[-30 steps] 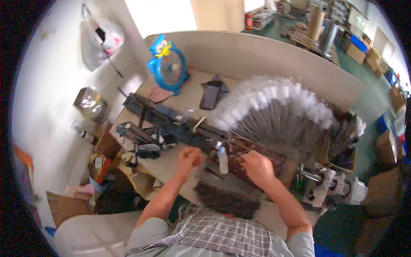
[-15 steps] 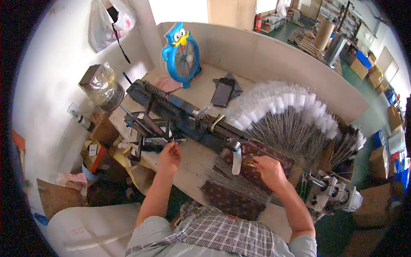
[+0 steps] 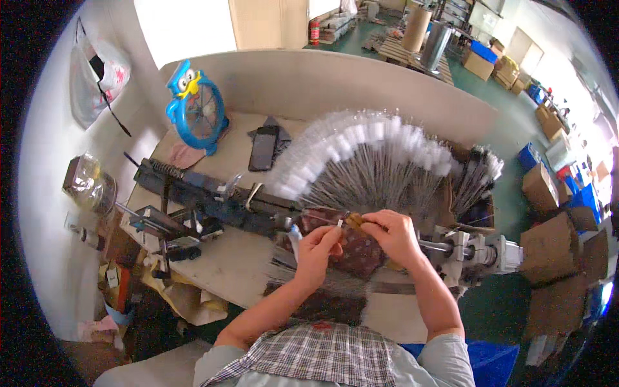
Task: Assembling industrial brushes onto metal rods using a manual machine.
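Observation:
My left hand (image 3: 317, 255) is closed in a pinch on a small white piece (image 3: 340, 223). Right beside it, my right hand (image 3: 393, 237) grips a small brass-coloured tool (image 3: 354, 221), whose exact kind is hidden by the fingers. The two hands nearly meet above a dark red patterned cloth (image 3: 358, 257). Just left of them is the white handle (image 3: 295, 240) at the end of a long black machine rail (image 3: 213, 195). Behind the hands, wire brushes with white bristles (image 3: 361, 145) lie fanned out, their thin twisted stems pointing toward me.
A motor unit with a shaft (image 3: 480, 253) stands to the right. A blue cartoon-duck fan (image 3: 201, 113) and a black phone (image 3: 263, 148) are at the back left. A box of darker brushes (image 3: 476, 184) is at the right rear. A low partition (image 3: 387, 84) bounds the table.
My left hand has left the metal frame and moved right, now beside the right hand with a small white piece pinched in it. The whole view has swung to the right.

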The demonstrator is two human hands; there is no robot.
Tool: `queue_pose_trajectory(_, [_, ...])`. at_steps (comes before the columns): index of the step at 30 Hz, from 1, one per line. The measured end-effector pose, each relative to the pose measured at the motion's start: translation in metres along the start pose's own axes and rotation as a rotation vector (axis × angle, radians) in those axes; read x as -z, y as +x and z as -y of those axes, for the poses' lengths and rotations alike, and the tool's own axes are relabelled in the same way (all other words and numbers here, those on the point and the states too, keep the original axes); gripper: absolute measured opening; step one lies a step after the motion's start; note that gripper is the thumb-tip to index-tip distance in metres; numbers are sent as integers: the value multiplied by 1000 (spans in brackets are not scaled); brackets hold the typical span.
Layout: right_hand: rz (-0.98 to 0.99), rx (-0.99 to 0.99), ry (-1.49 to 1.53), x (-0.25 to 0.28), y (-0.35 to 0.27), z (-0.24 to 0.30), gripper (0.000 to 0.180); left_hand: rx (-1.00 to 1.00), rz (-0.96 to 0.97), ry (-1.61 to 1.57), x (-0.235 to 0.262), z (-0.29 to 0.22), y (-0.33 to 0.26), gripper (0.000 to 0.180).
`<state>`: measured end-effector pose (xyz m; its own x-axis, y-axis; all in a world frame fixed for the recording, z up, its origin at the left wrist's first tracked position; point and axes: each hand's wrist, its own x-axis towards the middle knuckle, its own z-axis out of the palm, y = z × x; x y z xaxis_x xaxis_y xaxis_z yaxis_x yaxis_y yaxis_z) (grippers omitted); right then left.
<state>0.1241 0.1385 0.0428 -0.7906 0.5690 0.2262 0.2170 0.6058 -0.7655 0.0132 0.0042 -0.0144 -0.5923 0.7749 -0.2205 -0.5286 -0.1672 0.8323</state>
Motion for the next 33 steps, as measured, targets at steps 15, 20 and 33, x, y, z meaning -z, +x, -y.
queue_pose_trajectory(15, [28,341,-146,14,-4,-3,16,-36,-190,41,2,-2,4,18])
queue_pose_trajectory(20, [-153,375,-305,-24,30,4,12,52,-209,-88,1,-17,3,17])
queue_pose_trajectory(33, [161,53,53,-46,41,13,22,73,-98,61,16,-20,5,34])
